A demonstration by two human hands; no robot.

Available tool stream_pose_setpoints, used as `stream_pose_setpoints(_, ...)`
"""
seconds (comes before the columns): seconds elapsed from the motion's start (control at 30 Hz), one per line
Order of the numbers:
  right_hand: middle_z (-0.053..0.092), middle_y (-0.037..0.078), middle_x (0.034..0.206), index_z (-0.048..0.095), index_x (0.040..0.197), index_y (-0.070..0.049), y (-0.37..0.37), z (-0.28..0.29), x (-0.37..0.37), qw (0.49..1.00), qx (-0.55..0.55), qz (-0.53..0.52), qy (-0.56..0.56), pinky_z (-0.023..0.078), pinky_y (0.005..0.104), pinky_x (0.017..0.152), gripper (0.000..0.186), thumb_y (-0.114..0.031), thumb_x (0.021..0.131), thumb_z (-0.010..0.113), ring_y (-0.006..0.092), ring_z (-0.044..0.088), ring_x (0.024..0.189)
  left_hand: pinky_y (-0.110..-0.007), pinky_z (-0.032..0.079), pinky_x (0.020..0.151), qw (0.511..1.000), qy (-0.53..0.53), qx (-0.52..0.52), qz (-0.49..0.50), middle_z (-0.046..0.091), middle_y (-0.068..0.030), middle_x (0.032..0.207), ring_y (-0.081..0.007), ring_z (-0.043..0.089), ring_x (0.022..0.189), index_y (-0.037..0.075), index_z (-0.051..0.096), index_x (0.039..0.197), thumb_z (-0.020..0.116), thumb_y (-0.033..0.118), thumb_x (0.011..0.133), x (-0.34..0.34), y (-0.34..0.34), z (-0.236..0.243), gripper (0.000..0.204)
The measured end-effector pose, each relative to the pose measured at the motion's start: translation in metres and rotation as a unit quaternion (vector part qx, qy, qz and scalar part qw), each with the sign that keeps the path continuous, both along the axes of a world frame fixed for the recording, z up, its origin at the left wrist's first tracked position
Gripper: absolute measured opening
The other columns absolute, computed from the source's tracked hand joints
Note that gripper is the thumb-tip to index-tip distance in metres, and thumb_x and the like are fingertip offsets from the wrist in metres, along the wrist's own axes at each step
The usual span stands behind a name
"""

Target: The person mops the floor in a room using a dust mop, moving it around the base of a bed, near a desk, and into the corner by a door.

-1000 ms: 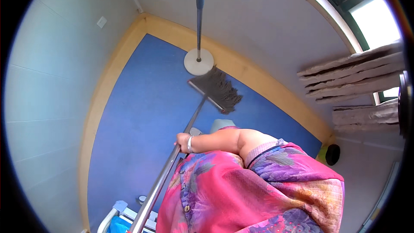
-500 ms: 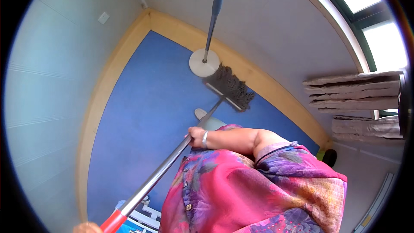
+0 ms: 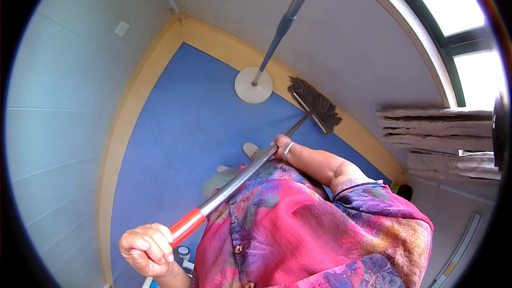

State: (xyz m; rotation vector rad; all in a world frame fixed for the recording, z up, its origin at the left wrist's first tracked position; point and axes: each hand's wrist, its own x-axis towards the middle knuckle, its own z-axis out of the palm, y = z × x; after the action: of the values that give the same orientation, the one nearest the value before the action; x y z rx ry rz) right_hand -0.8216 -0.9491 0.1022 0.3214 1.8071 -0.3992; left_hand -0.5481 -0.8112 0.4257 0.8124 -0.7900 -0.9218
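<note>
A flat mop spans the view, its steel pole point(image 3: 237, 181) slanting from lower left to upper right. My left hand point(image 3: 146, 246) is closed round the end of its red grip point(image 3: 186, 225). Farther down the pole, my right hand point(image 3: 281, 146), with a silver bangle at the wrist, is wrapped round the shaft. The grey string mop head point(image 3: 321, 108) lies at the floor's far edge, against the yellow skirting board point(image 3: 368, 143). Left of it and apart stands a white round base point(image 3: 253, 85) with a grey upright pole.
Blue flooring point(image 3: 176, 117) reaches the yellow border and pale walls. Folded grey-beige curtains point(image 3: 437, 128) hang by a window on the right. My shoe point(image 3: 249, 150) shows beneath the pole. Something white and blue point(image 3: 184, 253), partly hidden, is beside my left wrist.
The mop head has slid right, away from the round base and onto the skirting edge. Both hands have moved right and forward with the pole; my left hand has come fully into view.
</note>
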Motion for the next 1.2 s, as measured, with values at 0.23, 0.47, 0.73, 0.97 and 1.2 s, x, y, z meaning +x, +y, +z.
stream_pose_setpoints(0.23, 0.041, 0.007, 0.059, 0.038, 0.073, -0.005, 0.029, -0.029, 0.021, 0.99, 0.033, 0.044, -0.127, 0.041, 0.0347, 0.05, 0.012, -0.017, 0.073, 0.035, 0.0202, 0.044, 0.054, -0.02, 0.034, 0.043, 0.995, -0.09, 0.021, -0.04, 0.029, 0.0051, 0.034, -0.0058, 0.031, 0.027, 0.005, 0.039, 0.077, 0.031, 0.023, 0.082, 0.022, -0.01, 0.029, 0.02)
stream_pose_setpoints(0.47, 0.048, 0.009, 0.062, 0.045, 0.067, -0.005, 0.06, -0.019, 0.038, 0.989, 0.124, -0.039, -0.074, 0.042, 0.0344, 0.053, 0.017, -0.014, 0.073, 0.033, 0.0216, 0.048, 0.057, -0.018, 0.031, 0.04, 0.996, -0.071, 0.052, -0.022, 0.029, 0.0061, 0.033, -0.0046, 0.029, 0.026, 0.007, 0.04, 0.076, 0.03, 0.022, 0.082, 0.03, -0.014, 0.034, 0.019)
stream_pose_setpoints(0.73, 0.047, 0.005, 0.06, 0.045, 0.069, -0.007, 0.062, -0.016, 0.09, 0.968, 0.109, 0.136, -0.179, 0.039, 0.0303, 0.044, 0.011, -0.012, 0.073, 0.036, 0.0163, 0.046, 0.052, -0.016, 0.027, 0.038, 0.989, -0.123, -0.017, -0.085, 0.028, 0.0062, 0.033, -0.0032, 0.027, 0.026, 0.007, 0.038, 0.073, 0.034, 0.019, 0.081, 0.041, 0.008, 0.075, 0.016)
stream_pose_setpoints(0.97, 0.045, 0.007, 0.06, 0.041, 0.072, -0.005, 0.041, 0.004, 0.139, 0.98, 0.091, 0.13, -0.118, 0.037, 0.0309, 0.037, 0.007, -0.012, 0.072, 0.04, 0.0168, 0.045, 0.049, -0.026, 0.029, 0.039, 0.986, -0.135, -0.014, 0.092, 0.038, -0.0007, 0.041, -0.0124, 0.038, 0.034, 0.01, 0.034, 0.048, 0.042, 0.019, 0.071, 0.002, 0.077, 0.078, 0.026)
stream_pose_setpoints(1.2, 0.048, 0.009, 0.066, 0.045, 0.075, -0.002, 0.029, 0.011, 0.169, 0.964, -0.032, 0.21, -0.161, 0.039, 0.0343, 0.039, 0.011, -0.01, 0.069, 0.05, 0.0188, 0.047, 0.056, -0.029, 0.027, 0.039, 0.965, -0.127, 0.004, 0.231, 0.034, -0.003, 0.039, -0.0151, 0.037, 0.035, 0.006, 0.033, 0.055, 0.042, 0.016, 0.072, -0.049, 0.109, 0.04, 0.021)
